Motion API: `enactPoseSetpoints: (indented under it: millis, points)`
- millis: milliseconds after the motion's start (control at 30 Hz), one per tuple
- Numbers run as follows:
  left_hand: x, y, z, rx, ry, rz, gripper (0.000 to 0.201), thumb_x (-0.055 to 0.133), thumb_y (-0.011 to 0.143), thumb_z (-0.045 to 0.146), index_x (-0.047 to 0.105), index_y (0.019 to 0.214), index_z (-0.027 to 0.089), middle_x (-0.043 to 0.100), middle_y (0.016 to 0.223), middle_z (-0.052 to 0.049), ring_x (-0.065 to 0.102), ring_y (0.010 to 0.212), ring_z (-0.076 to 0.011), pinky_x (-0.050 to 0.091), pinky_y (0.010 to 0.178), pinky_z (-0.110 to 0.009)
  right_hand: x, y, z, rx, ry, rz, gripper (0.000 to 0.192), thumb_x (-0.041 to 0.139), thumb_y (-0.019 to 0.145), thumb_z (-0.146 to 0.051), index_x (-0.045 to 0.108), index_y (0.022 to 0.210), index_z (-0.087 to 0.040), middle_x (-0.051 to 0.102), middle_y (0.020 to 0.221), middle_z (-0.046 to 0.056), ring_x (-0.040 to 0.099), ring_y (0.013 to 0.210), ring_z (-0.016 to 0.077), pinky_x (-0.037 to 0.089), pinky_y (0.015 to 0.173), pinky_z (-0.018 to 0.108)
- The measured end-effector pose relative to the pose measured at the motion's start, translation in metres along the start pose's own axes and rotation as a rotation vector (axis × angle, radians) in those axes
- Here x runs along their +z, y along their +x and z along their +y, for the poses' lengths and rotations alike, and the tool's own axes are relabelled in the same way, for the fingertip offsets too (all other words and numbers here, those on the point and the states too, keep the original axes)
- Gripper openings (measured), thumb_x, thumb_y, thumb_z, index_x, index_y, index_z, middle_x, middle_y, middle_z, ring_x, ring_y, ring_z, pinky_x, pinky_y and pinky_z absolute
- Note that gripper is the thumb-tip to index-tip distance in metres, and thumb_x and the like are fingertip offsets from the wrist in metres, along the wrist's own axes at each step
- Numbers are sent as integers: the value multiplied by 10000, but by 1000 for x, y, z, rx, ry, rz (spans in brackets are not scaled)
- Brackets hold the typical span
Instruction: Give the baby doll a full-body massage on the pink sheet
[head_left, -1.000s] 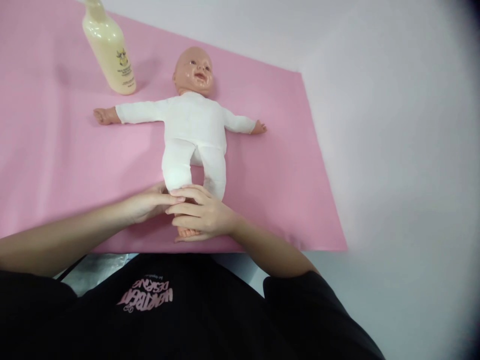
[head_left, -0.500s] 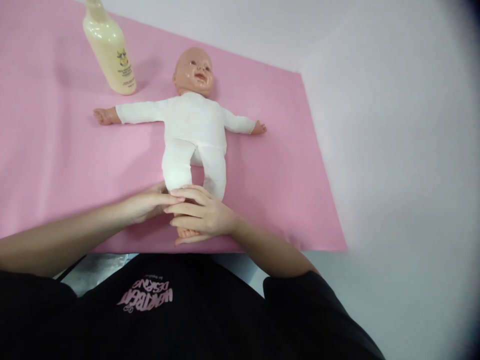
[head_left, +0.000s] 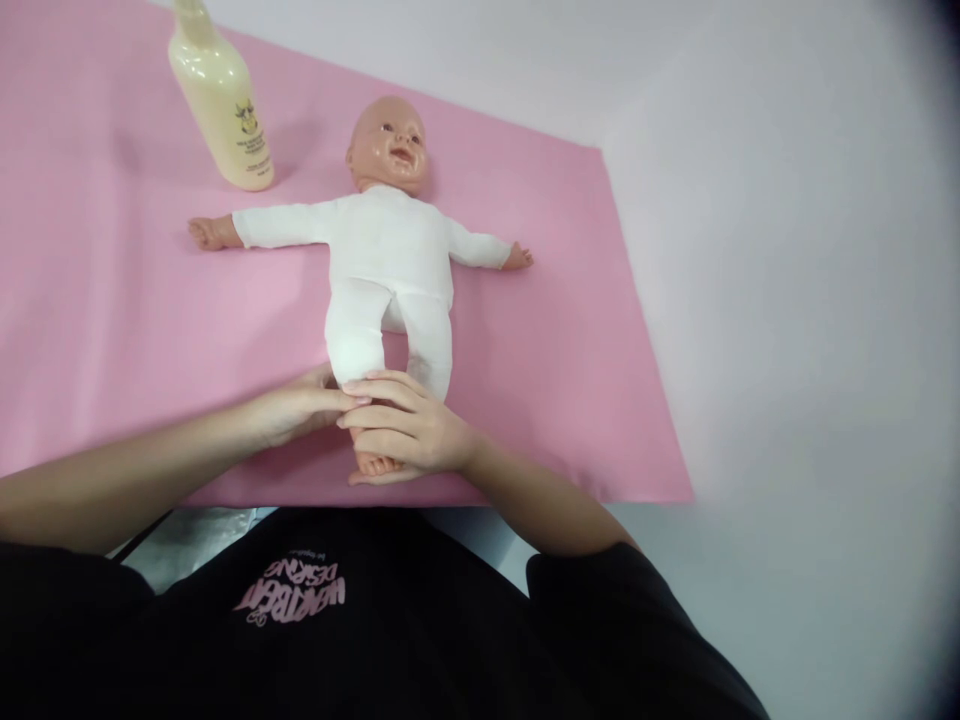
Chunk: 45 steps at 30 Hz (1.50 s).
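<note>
A baby doll in a white cloth suit lies on its back on a pink mat, head away from me and arms spread wide. My left hand is closed around the lower part of the doll's leg on the left, thumb on top and most fingers hidden beneath. Over the same leg lies my right hand, its fingers wrapped across the shin and the foot. The toes show below these fingers. The doll's other foot is hidden behind my right hand.
A pale yellow pump bottle stands on the mat at the upper left, near the doll's head. White wall borders the mat at the back and right. The mat's front edge runs close to my black shirt.
My right hand's fingers have shifted slightly to the right and up over the doll's foot, so more of the toes shows. My left hand and the doll's body have hardly moved.
</note>
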<state>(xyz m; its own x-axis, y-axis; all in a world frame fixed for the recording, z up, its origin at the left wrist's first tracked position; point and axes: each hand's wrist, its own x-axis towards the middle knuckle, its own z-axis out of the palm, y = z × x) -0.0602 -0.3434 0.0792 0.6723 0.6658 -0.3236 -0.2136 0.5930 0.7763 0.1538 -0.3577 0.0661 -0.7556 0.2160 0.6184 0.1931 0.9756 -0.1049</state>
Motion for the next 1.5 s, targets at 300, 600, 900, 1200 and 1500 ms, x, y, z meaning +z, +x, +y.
enactPoseSetpoints:
  millis: [300, 600, 900, 1200, 1500]
  points:
    - [-1, -1, 0, -8, 24, 8, 383, 906, 808, 251, 790, 1169, 195, 814, 1145, -104, 781, 1134, -303, 681, 929, -334, -8, 14, -2, -27, -70, 132, 313, 690, 999, -515, 731, 897, -221, 816, 1094, -5, 709, 1234, 231, 563, 1149, 395]
    - [-3, 0, 0, 13, -33, -19, 348, 892, 810, 219, 786, 1137, 169, 822, 1072, -94, 793, 1046, -272, 660, 930, -346, 0, -4, 3, -35, 36, 99, 404, 731, 937, -586, 715, 1066, -203, 753, 1206, 95, 557, 1437, 280, 530, 1172, 498]
    - [-3, 6, 10, 47, -19, 86, 321, 825, 871, 441, 817, 992, 145, 825, 1071, -134, 765, 1098, -341, 621, 1010, -446, 0, -8, 12, 79, 67, 235, 294, 466, 1082, -416, 611, 911, -227, 713, 948, 54, 697, 906, 188, 604, 988, 439]
    - [-2, 11, 12, 51, -148, 366, 239, 720, 943, 330, 750, 1045, 116, 799, 1032, -136, 766, 1000, -289, 663, 922, -403, -9, 3, 19, 37, -60, -157, 385, 477, 1080, -312, 588, 723, -220, 630, 624, -33, 512, 618, 138, 490, 835, 329]
    - [1, 13, 12, 235, 8, 510, 374, 709, 898, 270, 581, 1238, 186, 692, 1273, -103, 671, 1230, -285, 612, 1024, -381, -14, 4, 16, 189, -2, -422, 395, 463, 1065, -394, 614, 751, -208, 554, 547, -15, 390, 578, 161, 337, 708, 333]
